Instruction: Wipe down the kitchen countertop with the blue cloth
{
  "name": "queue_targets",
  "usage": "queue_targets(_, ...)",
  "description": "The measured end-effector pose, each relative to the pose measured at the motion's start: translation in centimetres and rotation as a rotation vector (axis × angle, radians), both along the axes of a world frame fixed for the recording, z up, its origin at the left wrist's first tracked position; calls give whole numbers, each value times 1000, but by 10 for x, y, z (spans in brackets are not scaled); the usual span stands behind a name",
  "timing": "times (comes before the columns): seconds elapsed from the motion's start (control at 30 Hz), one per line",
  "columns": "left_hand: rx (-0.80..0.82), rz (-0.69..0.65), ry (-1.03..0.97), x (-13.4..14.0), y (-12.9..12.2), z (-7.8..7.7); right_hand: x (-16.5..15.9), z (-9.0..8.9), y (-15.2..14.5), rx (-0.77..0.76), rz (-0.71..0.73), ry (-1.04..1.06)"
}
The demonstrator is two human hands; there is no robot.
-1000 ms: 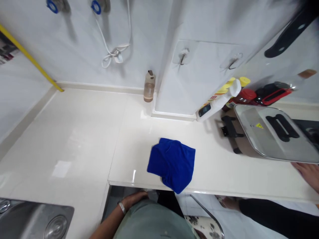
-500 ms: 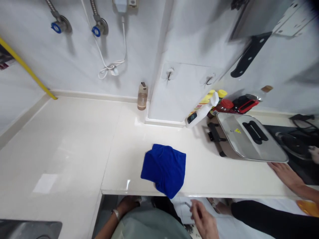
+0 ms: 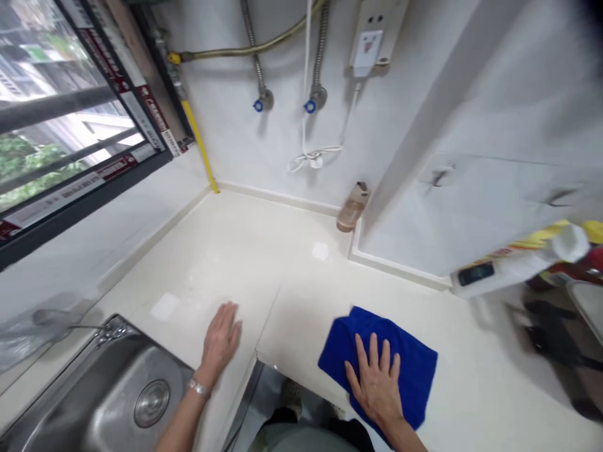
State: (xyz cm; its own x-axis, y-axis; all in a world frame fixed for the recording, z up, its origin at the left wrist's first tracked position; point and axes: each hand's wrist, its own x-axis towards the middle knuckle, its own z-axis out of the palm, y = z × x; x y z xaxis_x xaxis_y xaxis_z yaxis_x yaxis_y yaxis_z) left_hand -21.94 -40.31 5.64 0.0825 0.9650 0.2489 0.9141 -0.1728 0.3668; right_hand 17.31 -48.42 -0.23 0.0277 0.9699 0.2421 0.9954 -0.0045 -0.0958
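A blue cloth [image 3: 414, 358] lies spread on the white countertop [image 3: 292, 339] near its front edge. My right hand [image 3: 377, 380] rests on it, palm down, with the fingers stretched out and spread. Beside the sink, my left hand [image 3: 221, 339] lies flat on the counter, holding nothing, and a bracelet [image 3: 198, 387] circles its wrist. The cloth area under my right palm is hidden.
A steel sink [image 3: 106, 408] is at the lower left, below a window. A brown bottle [image 3: 353, 207] stands by the wall corner. On the right are a white bottle [image 3: 513, 267] and a blurred appliance [image 3: 560, 351]. A yellow pipe [image 3: 200, 147] runs down the wall.
The view has swung left, bringing in the window and more of the sink. Both hands have risen from below the counter edge; the right now lies on the cloth, the left on the counter.
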Motion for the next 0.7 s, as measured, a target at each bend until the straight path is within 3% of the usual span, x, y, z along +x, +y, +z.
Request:
queue_targets(0.07,3,240,108,-23,7,-20,-9,3,-1,-7,57,-7)
queue_targets(0.13,-34,360,178,-33,9,-32,-27,6,4,-24,140,-4)
queue_targets(0.47,-89,361,217,-26,3,-33,-184,24,58,-266,612,134)
queue_targets(0.6,-119,374,212,-26,1,-32,-227,34,92,-321,784,152)
queue_targets(0.7,-126,359,202,-28,0,-33,-247,35,119,-303,790,156)
